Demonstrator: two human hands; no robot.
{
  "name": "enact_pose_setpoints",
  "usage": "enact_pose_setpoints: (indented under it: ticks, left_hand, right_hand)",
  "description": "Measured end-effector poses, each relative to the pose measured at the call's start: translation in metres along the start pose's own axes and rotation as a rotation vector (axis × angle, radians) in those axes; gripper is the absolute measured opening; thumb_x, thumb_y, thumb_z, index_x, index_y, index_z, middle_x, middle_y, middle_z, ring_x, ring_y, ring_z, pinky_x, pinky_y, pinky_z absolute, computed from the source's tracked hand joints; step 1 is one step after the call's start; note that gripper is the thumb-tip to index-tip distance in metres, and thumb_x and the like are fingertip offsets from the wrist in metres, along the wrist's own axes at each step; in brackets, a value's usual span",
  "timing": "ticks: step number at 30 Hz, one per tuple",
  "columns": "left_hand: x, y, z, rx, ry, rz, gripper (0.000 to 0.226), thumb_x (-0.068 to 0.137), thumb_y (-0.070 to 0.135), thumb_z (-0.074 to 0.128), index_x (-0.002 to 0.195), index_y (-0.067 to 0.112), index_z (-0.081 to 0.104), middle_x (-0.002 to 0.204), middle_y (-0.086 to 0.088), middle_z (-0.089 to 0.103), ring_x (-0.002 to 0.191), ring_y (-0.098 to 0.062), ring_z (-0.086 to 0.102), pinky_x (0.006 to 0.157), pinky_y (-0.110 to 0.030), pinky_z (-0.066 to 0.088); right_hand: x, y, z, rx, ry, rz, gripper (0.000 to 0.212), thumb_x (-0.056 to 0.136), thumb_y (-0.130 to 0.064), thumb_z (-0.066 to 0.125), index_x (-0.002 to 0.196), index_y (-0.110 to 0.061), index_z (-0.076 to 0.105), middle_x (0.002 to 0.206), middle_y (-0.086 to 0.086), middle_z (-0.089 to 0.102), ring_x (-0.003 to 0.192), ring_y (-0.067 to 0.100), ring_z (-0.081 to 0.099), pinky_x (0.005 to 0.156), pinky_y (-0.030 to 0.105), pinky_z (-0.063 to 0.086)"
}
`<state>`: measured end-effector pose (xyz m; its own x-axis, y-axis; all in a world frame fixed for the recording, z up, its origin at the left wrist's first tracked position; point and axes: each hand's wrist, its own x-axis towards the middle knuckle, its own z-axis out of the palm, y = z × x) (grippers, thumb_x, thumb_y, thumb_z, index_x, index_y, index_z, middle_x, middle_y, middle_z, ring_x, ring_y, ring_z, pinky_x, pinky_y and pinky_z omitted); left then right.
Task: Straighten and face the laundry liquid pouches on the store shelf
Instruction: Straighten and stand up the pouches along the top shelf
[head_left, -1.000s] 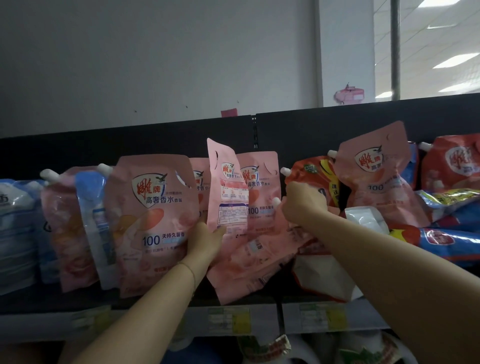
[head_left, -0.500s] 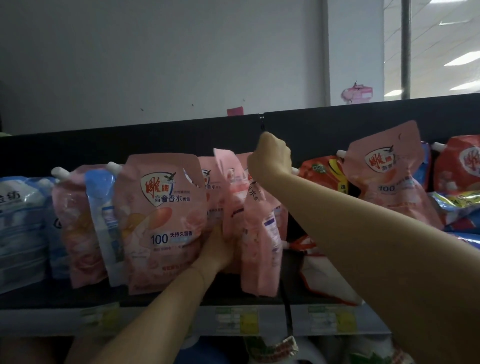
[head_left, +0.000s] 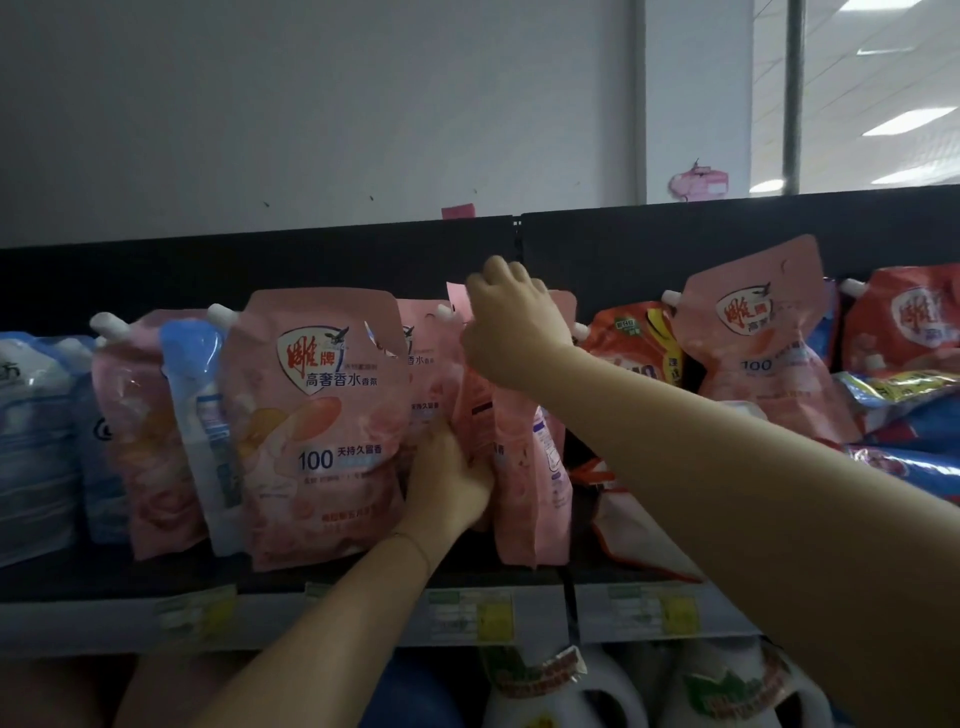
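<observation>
Store shelf (head_left: 104, 621), dim: pink pouch (head_left: 519, 467) soft, sloshy, probably heavy; top seam pinched by right hand (head_left: 511, 325), lower side gripped by left hand (head_left: 449, 486).

We see a pale pink pouch (head_left: 317, 426) with a red-and-white logo and a blue "100". Left of it is a blue-and-white pouch (head_left: 202, 415), right of it orange-red pouches (head_left: 634, 343), below it yellow-green price tags (head_left: 488, 621).

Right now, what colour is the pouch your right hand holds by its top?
Pink. The pouch under the right hand shows best in the head view.
</observation>
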<state>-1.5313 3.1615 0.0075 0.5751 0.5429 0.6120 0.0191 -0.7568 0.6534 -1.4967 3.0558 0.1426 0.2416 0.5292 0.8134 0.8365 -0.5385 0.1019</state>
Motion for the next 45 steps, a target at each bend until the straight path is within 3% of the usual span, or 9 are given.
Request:
enact_pose_setpoints:
  ticks: [4,8,11,18,22,28,33,39,45]
  left_hand:
    - [-0.009,0.011,-0.011,-0.105,0.144,0.056,0.012,0.085,0.024,0.060,0.094,0.017,0.056,0.090,-0.001,0.062,0.080,-0.017,0.062,0.068,-0.030,0.049]
    - [-0.017,0.027,-0.026,-0.138,0.177,0.231,0.020,0.079,-0.002,0.055,0.082,0.017,0.051,0.074,-0.001,0.052,0.065,-0.015,0.053,0.054,-0.012,0.037]
    - [-0.017,0.034,-0.037,-0.065,0.180,0.368,0.030,0.078,-0.001,0.053,0.068,0.024,0.041,0.066,0.001,0.045,0.063,-0.017,0.046,0.055,-0.013,0.031]
    - [-0.015,0.041,-0.058,0.106,0.124,0.487,0.013,0.085,0.009,0.054,0.086,0.020,0.048,0.090,0.004,0.049,0.089,-0.016,0.047,0.077,-0.032,0.042]
    - [-0.014,0.056,-0.058,0.307,0.207,0.656,0.007,0.086,0.015,0.055,0.091,0.012,0.058,0.091,-0.002,0.055,0.079,-0.017,0.050,0.063,-0.027,0.038]
    - [-0.014,0.085,-0.041,0.389,0.223,0.862,0.015,0.085,0.019,0.047,0.083,0.010,0.059,0.083,-0.004,0.056,0.074,-0.018,0.052,0.055,-0.025,0.037]
    - [-0.017,0.103,-0.015,0.387,0.178,0.911,0.019,0.084,0.023,0.043,0.079,0.011,0.057,0.079,-0.002,0.053,0.074,-0.020,0.052,0.050,-0.029,0.045]
    - [-0.019,0.128,0.023,0.417,0.162,0.858,0.008,0.079,0.020,0.051,0.080,0.013,0.056,0.077,0.000,0.051,0.070,-0.019,0.053,0.047,-0.026,0.040]
    - [-0.012,0.142,0.058,0.403,0.017,0.680,0.013,0.091,0.027,0.047,0.097,0.018,0.054,0.087,0.009,0.037,0.076,-0.011,0.038,0.058,-0.025,0.030]
  right_hand:
    - [-0.010,-0.014,0.004,-0.112,0.086,-0.182,0.041,0.089,-0.024,0.050,0.128,-0.011,0.050,0.133,0.006,0.045,0.121,0.024,0.042,0.106,0.035,0.031]
    - [-0.023,-0.028,0.009,-0.156,0.079,-0.233,0.035,0.092,-0.027,0.043,0.120,-0.011,0.054,0.125,0.006,0.053,0.112,0.026,0.050,0.094,0.037,0.041]
    - [-0.030,-0.031,0.007,-0.204,0.071,-0.217,0.037,0.091,-0.024,0.041,0.123,-0.010,0.051,0.117,0.005,0.060,0.103,0.027,0.057,0.088,0.040,0.045]
    - [-0.046,-0.010,-0.002,-0.124,0.191,-0.084,0.024,0.085,-0.027,0.055,0.100,-0.009,0.062,0.090,0.005,0.066,0.078,0.026,0.062,0.062,0.030,0.044]
    - [-0.062,0.006,-0.007,-0.172,0.199,-0.073,0.025,0.082,-0.025,0.054,0.096,-0.006,0.063,0.089,0.008,0.066,0.076,0.028,0.063,0.061,0.037,0.053]
    - [-0.083,0.037,-0.015,-0.165,0.256,-0.041,0.017,0.080,-0.022,0.061,0.089,-0.007,0.061,0.079,0.006,0.063,0.065,0.024,0.060,0.051,0.026,0.039]
    - [-0.092,0.073,-0.020,-0.253,-0.047,0.004,0.037,0.097,-0.034,0.043,0.127,-0.016,0.053,0.128,0.002,0.057,0.108,0.020,0.059,0.072,0.030,0.046]
    - [-0.095,0.113,-0.021,-0.238,-0.203,0.036,0.024,0.093,-0.031,0.047,0.109,-0.020,0.060,0.107,-0.003,0.060,0.097,0.017,0.059,0.075,0.030,0.049]
    - [-0.088,0.140,-0.012,-0.209,-0.369,-0.034,0.015,0.091,-0.028,0.051,0.103,-0.021,0.058,0.104,-0.004,0.060,0.092,0.017,0.060,0.078,0.033,0.052]
